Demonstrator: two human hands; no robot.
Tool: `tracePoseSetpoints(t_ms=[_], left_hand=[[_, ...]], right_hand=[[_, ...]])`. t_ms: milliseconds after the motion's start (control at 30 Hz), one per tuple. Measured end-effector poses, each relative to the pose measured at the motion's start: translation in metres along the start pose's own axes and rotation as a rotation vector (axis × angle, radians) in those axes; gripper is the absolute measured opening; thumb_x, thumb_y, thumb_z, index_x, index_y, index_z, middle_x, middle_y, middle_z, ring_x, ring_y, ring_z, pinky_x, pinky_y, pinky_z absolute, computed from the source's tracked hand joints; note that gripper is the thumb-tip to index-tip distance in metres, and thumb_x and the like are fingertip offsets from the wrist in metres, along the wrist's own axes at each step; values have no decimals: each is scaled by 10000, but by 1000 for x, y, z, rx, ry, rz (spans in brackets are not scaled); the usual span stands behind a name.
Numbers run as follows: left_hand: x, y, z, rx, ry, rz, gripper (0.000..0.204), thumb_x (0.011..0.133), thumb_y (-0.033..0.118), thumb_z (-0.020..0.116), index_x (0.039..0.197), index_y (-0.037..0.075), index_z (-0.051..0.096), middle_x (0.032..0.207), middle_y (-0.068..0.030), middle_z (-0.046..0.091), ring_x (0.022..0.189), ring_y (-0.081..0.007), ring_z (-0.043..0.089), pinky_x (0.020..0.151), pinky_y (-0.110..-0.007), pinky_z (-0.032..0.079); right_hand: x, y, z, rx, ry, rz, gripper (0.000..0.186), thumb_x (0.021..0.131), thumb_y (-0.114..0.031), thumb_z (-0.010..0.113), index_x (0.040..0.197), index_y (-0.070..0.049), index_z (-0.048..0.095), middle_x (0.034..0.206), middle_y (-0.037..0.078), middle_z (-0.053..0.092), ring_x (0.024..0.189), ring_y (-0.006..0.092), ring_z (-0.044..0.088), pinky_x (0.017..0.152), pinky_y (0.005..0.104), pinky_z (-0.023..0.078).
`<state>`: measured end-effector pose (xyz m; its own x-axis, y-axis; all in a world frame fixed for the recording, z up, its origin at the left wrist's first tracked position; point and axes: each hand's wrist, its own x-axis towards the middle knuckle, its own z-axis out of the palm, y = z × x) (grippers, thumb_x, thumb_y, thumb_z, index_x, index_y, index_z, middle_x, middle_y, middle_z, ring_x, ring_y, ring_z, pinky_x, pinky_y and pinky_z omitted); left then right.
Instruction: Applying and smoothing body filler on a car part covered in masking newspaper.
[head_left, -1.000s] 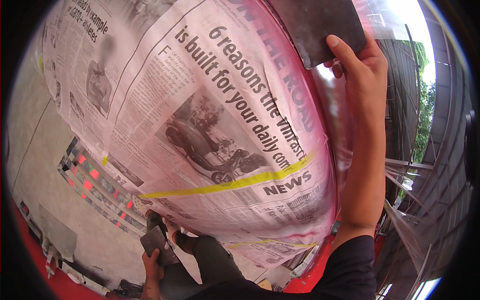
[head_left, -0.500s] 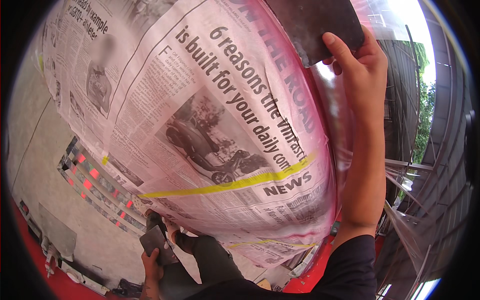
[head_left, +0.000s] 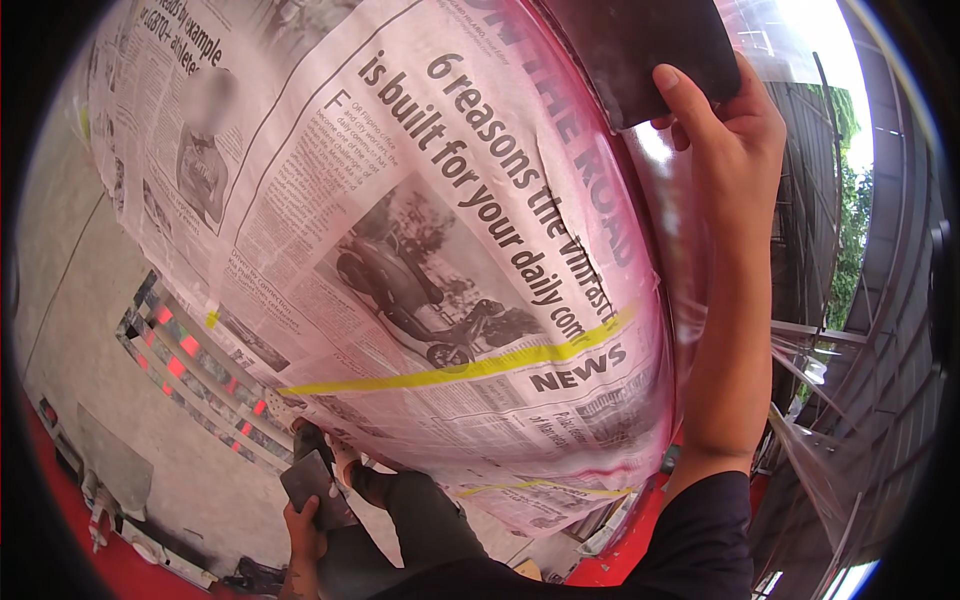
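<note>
Pink-dusted newspaper (head_left: 280,200) with yellow tape (head_left: 450,372) across it covers a large curved surface in the middle. Along its right edge runs glossy, pinkish bodywork (head_left: 675,265). At the top right my right hand (head_left: 722,130) grips a dark, thin rectangular sheet (head_left: 650,45), thumb on its face and fingers curled behind, held against that edge. My left hand (head_left: 308,528) is low at the left near my legs, closed on a second dark flat rectangular piece (head_left: 312,485).
Concrete floor (head_left: 85,290) shows at the left, with slatted racks (head_left: 200,370) bearing red patches and some metal parts (head_left: 110,480) below. Red surfaces lie along the lower edges. At the right are a corrugated metal wall (head_left: 880,400), hanging clear plastic (head_left: 810,450) and greenery outside.
My right hand and its sheet have shifted very slightly, now a little higher and further right than half a second ago. My left hand looks unchanged.
</note>
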<state>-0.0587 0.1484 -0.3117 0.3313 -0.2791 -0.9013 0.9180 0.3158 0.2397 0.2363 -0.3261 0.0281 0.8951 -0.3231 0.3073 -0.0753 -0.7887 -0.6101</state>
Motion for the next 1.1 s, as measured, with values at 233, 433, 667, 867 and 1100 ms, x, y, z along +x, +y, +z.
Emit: tracePoseSetpoints(t_ms=[233, 433, 667, 867, 1100], left_hand=[[0, 0, 2, -10, 10, -6, 345, 870, 119, 670, 1166, -18, 559, 1052, -125, 654, 894, -247, 673, 811, -388, 561], [-1, 1, 7, -10, -8, 2, 353, 870, 128, 675, 1170, -19, 562, 1050, -122, 659, 900, -247, 674, 814, -386, 559], [-1, -6, -2, 6, 13, 26, 340, 870, 135, 677, 1149, -33, 577, 1043, -124, 662, 897, -243, 674, 820, -375, 555], [-1, 10, 15, -7, -69, -42, 361, 865, 83, 662, 1189, -36, 557, 1085, -141, 647, 929, -253, 665, 843, -409, 554], [-17, 115, 215, -315, -632, 271, 495, 932, 277, 594, 1349, 55, 448, 1208, -92, 582, 1057, -277, 602, 834, -513, 537]], right_hand=[[4, 2, 1, 26, -32, 17, 294, 852, -117, 747, 1087, 5, 620, 793, 10, 641, 608, 63, 547, 542, 205, 391], [4, 4, -1, -38, -30, -25, 274, 857, -110, 743, 1073, 7, 623, 803, 13, 650, 617, 52, 554, 546, 199, 400], [-10, -1, -17, -111, 143, -144, 227, 865, -75, 724, 1054, 14, 635, 838, 24, 666, 661, 70, 590, 580, 205, 449], [-52, -25, -60, 458, 268, 110, 330, 861, -27, 659, 1167, 31, 553, 957, 107, 667, 672, 168, 645, 563, 256, 507], [-141, -63, -49, 1021, 196, 593, 223, 964, -193, 522, 1118, -34, 548, 825, 94, 602, 627, 143, 503, 512, 279, 417]])
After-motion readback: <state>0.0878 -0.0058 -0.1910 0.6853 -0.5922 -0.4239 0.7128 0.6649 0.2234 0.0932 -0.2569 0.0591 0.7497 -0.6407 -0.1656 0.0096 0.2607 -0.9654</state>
